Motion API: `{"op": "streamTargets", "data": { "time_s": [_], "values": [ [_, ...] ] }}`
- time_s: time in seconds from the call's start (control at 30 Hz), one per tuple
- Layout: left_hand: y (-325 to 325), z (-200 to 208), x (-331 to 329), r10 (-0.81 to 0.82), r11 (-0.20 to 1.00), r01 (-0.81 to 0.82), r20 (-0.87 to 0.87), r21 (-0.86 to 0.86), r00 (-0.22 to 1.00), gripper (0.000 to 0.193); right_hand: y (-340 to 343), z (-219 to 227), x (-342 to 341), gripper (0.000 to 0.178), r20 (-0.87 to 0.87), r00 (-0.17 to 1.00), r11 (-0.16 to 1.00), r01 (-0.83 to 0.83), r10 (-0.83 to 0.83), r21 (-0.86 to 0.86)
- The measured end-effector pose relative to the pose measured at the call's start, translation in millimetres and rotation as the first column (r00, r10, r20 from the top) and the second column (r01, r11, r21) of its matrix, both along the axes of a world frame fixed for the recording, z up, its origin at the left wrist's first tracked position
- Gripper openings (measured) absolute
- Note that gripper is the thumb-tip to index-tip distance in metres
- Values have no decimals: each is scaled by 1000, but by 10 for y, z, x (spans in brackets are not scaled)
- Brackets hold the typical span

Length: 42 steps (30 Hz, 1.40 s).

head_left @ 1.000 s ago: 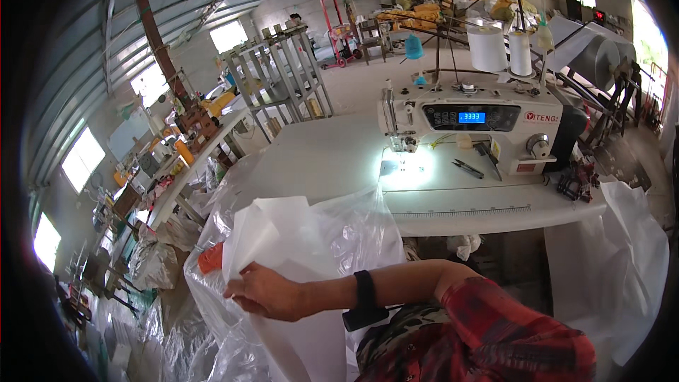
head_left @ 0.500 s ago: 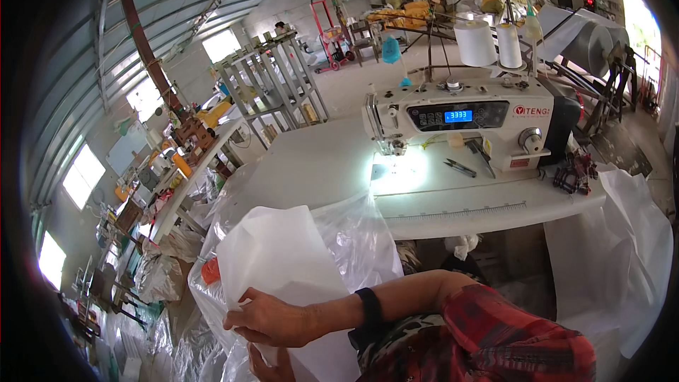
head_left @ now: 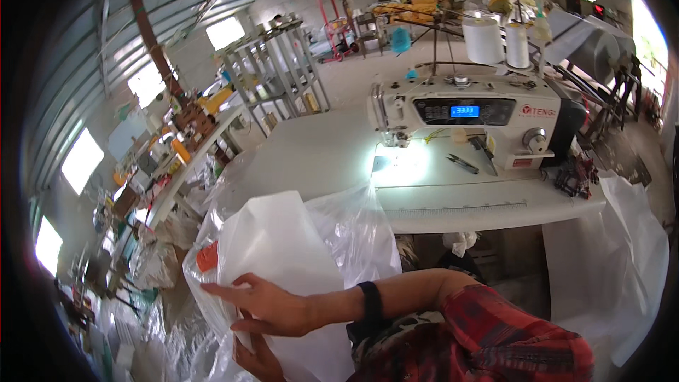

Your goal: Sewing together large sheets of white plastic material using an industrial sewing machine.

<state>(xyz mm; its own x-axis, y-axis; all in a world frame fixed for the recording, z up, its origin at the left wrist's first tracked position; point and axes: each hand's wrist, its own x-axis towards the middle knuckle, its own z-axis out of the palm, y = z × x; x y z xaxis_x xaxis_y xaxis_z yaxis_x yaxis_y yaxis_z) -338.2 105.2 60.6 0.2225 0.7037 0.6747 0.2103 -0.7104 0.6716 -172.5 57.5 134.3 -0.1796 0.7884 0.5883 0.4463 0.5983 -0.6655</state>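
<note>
A stiff white sheet (head_left: 283, 247) stands up in front of me, left of the sewing table's front edge, with clear plastic film (head_left: 361, 230) around and behind it. My right hand (head_left: 276, 305), its wrist in a black band, lies over the sheet's lower left edge. The index finger stretches left and the other fingers are apart from it; nothing shows gripped between them. Just below, my left hand (head_left: 260, 362) is closed at the sheet's edge, partly cut off by the frame's bottom. An orange-red patch (head_left: 207, 257) shows through the film beside the sheet.
Beyond the sheet stands a white sewing machine (head_left: 460, 117) with its lamp lit. Small snips (head_left: 462, 163) lie on its table (head_left: 297, 148); thread cones (head_left: 483, 41) stand behind. More white sheeting (head_left: 601, 262) hangs at the right. A cluttered bench (head_left: 191, 170) runs along the left.
My right hand has loosened from its pinch at the sheet's edge, and its index finger now reaches out left. The left hand has shifted slightly left. The view has moved a little.
</note>
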Motion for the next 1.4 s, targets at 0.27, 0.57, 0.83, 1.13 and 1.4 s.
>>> {"op": "streamTargets", "data": {
  "time_s": [0.27, 0.57, 0.83, 1.13, 1.4],
  "values": [
    [379, 3, 106, 26, 985, -16, 58, -175, 998, 21, 89, -328, 233, 67, -455, 887, 894, 266, -80, 361],
    [434, 140, 106, -100, 953, 128, 115, -274, 988, 25, 155, -316, 403, 40, -745, 654, 918, 363, -130, 158],
    [441, 171, 125, -105, 952, 147, 164, -268, 981, 23, -20, -75, 522, 75, -330, 845, 884, 464, -421, 61],
    [429, 180, 88, -171, 949, 185, 76, -254, 982, 23, 203, -156, 616, 53, -307, 922, 916, 318, -238, 245],
    [363, 246, 253, -230, 955, 262, 206, -141, 951, 19, 222, 123, 463, 16, -625, 778, 991, 122, -65, 49]
  ]
}}
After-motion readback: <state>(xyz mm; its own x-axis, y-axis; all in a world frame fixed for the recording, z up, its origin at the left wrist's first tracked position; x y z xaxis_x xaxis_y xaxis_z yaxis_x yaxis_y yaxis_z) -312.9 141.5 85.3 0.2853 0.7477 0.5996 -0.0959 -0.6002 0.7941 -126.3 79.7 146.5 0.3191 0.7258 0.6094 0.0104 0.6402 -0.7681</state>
